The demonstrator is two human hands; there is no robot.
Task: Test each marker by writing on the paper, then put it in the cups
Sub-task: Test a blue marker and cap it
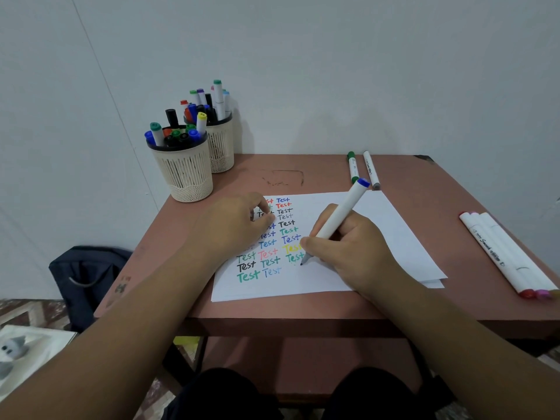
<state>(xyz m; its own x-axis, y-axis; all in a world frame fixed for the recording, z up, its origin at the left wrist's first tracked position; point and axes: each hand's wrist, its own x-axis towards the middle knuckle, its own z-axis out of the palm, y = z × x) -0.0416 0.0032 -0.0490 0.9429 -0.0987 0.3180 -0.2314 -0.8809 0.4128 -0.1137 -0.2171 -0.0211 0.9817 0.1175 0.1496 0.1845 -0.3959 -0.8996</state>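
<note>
The right hand (348, 250) grips a white blue-capped marker (339, 219), tip on the white paper sheet (378, 237); the left hand (239, 225), fingers curled, presses the paper near two beige mesh cups (185, 171) at far left

Both forearms are bare, with no sleeves, watch or rings visible. The left hand (235, 225) and right hand (348, 247) wear no gloves. A small dark mark sits on the left forearm (121, 287). The legs wear black trousers (230, 395).
</note>
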